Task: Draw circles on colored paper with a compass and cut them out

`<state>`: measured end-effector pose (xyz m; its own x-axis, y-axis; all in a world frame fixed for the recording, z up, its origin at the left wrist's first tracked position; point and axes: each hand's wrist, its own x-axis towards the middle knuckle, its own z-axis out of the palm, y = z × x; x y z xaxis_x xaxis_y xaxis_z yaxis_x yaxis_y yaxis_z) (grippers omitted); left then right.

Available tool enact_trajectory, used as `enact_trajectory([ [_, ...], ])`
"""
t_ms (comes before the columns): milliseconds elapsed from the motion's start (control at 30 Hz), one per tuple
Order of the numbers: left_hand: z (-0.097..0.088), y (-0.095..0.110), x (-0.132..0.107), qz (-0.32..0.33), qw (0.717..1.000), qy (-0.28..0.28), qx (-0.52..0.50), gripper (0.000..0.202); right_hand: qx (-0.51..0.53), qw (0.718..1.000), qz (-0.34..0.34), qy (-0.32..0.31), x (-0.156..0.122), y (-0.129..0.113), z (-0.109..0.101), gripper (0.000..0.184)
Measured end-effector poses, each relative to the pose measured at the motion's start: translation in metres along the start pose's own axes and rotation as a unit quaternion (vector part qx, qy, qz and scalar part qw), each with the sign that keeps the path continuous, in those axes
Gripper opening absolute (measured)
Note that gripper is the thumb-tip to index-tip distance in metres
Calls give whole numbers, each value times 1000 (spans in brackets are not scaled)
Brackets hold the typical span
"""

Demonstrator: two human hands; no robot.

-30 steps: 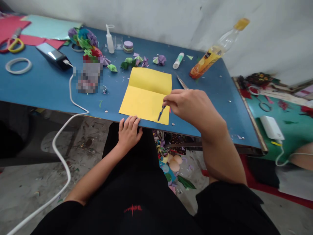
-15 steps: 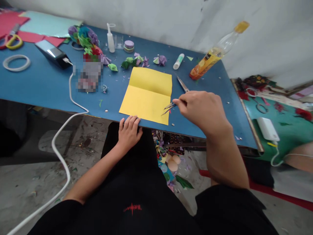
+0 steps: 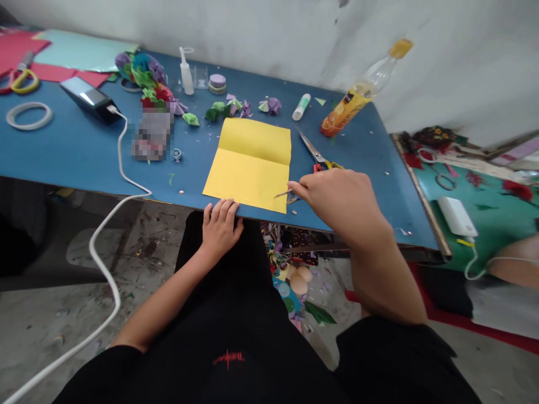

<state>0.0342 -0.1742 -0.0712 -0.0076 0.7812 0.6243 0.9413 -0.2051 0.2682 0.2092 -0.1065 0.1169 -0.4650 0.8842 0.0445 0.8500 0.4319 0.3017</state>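
In the right hand (image 3: 342, 203) — slim tool (image 3: 283, 194), shape unclear.

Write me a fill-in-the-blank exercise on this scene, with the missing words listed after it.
1. The right hand holds a thin pointed tool over a sheet of paper coloured ____.
2. The left hand is at the near edge of the table, whose top is coloured ____.
3. Just beyond the right hand lies a pair of ____ for cutting.
4. The long cable on the left is coloured ____.
Missing words: yellow; blue; scissors; white.
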Motion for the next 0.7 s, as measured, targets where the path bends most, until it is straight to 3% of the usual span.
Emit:
enact_trajectory([
  [167, -2, 0, 1, 1, 1000, -8, 5, 33, -17, 998, 26, -59, 11, -10, -9, 45],
  [267, -2, 0, 1, 2, 1000, -7, 4, 33, 8, 997, 50, -63, 22, -11, -9, 43],
  [467, -1, 1, 2, 7, 1000, 1, 10, 33, 68, 995, 72, -23, 36, 1, 5, 38],
  [700, -17, 1, 7, 4, 999, -15, -31, 35, 176, 982, 2, 73, 36, 19, 6, 46],
])
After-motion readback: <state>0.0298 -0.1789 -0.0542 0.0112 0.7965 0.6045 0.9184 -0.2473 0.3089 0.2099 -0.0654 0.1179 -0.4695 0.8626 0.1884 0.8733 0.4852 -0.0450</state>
